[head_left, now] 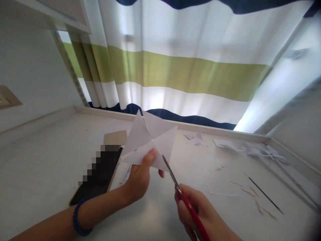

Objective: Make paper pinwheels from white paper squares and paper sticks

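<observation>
Holding a white folded paper (147, 139) up above the counter (45, 167), the left hand (139, 180) pinched its lower edge, thumb pressed on the near face and the other fingers (161, 173) closed behind, one tip showing under the edge. The sheet stood roughly upright, creased into triangular panels that met near its middle. The right hand (198, 211) was wrapped shut around the red handles of the scissors (180, 192), low and nearer the camera. The scissors' long axis ran from that hand up and to the left, with the blade tips ending at the paper's lower right edge, just beside the left thumb. The blades looked narrow, nearly together; whether they had entered the sheet could not be told. So the paper lay up and left of the right hand, already in the left, and the blades pointed at it along a slant close to one of the creases. A blue coiled band (77, 217) sat on the left wrist. A dark phone (100, 177) lay flat on the counter under and left of the paper, with a tan card (115, 137) beyond it. Small white scraps (194, 139) lay farther back, paper pinwheels (263, 152) at far right, and a thin dark stick (265, 195) near them. A striped curtain (188, 73) hung behind.
</observation>
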`<state>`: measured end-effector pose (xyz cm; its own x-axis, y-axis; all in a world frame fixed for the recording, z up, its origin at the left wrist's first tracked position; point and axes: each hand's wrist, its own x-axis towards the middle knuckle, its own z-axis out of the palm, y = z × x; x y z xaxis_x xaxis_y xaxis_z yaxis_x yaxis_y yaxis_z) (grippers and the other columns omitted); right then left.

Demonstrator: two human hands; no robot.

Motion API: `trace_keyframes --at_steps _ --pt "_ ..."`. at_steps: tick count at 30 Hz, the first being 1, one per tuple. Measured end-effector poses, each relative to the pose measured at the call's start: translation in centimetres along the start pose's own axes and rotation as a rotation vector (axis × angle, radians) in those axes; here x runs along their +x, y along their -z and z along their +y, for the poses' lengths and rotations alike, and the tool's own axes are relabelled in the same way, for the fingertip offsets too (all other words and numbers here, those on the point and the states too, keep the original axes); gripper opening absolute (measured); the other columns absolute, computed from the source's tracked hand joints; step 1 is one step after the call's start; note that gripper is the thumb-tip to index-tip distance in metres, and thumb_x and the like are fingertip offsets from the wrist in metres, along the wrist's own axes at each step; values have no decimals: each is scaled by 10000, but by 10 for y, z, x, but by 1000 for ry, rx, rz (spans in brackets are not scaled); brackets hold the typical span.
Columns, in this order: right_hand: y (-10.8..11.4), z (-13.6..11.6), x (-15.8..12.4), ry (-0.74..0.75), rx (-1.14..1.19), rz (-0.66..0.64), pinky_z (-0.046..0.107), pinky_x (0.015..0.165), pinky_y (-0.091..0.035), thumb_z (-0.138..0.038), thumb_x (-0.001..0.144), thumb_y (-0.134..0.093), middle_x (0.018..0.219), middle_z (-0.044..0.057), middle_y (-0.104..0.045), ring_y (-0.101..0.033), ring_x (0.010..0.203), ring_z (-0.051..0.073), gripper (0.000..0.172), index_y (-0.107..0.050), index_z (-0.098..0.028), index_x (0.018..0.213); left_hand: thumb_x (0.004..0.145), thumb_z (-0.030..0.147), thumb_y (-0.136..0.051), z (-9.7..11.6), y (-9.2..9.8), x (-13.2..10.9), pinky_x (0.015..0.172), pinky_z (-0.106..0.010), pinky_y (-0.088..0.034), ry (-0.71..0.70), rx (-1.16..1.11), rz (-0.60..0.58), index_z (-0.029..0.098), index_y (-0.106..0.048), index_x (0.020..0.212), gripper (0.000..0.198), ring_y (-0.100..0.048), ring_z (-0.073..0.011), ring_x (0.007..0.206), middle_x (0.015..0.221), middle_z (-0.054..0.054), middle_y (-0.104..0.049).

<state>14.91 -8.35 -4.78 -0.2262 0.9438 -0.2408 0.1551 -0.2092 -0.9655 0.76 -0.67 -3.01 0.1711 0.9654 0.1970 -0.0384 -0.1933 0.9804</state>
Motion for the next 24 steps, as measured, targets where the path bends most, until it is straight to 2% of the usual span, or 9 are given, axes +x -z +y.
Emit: trace_keyframes --at_steps 2,3,6,9,12,17,22,24 --pt "6 2 6 46 31 102 162 318 -277 -559 737 -507 459 -98 -319 -320 336 40 393 -386 -194 658 810 365 -374 9 3 5 640 -261 -463 14 -29 5 200 -439 437 413 -542 -142 499 424 -3 -525" --pt "11 2 10 77 49 192 165 316 -275 -566 735 -503 439 -97 -336 -331 333 47 399 -382 -196 649 794 382 -386 11 4 7 618 -265 -468 30 -46 -18 205 -438 444 396 -541 -146 491 418 -3 -520" --pt "26 -5 15 188 62 409 180 366 -332 -503 705 -582 444 -75 -433 -410 369 65 363 -412 -189 635 726 394 -462 11 7 9 493 -266 -467 106 -91 -149 198 -471 454 335 -531 -154 437 402 -8 -515" --pt "37 -16 13 211 60 515 204 414 -373 -417 651 -662 524 -40 -542 -480 435 91 303 -511 -171 744 656 357 -519 2 9 8 364 -251 -423 209 -144 -270 167 -520 505 243 -488 -141 356 396 2 -502" --pt "40 -25 8 204 78 549 227 438 -394 -393 590 -707 501 -36 -560 -499 441 110 377 -543 -163 839 626 323 -532 -6 10 8 331 -221 -402 276 -192 -317 147 -555 597 180 -465 -115 345 432 20 -507" --pt "35 -31 1 208 69 504 217 420 -384 -331 565 -742 469 -49 -552 -485 413 96 304 -553 -171 741 619 335 -551 -14 11 8 329 -201 -381 313 -220 -380 119 -577 622 217 -478 -114 371 461 0 -528" --pt "31 -31 3 176 87 517 188 402 -360 -299 574 -747 429 -73 -511 -459 384 73 276 -516 -173 659 707 364 -512 -23 11 10 375 -185 -378 235 -237 -436 117 -578 618 271 -487 -105 441 521 -21 -548" --pt "32 -29 5 176 144 540 171 392 -338 -315 587 -737 428 -74 -509 -447 382 63 282 -506 -173 666 749 437 -477 -24 10 12 408 -196 -389 187 -234 -498 115 -574 618 361 -494 -109 464 534 -28 -552"
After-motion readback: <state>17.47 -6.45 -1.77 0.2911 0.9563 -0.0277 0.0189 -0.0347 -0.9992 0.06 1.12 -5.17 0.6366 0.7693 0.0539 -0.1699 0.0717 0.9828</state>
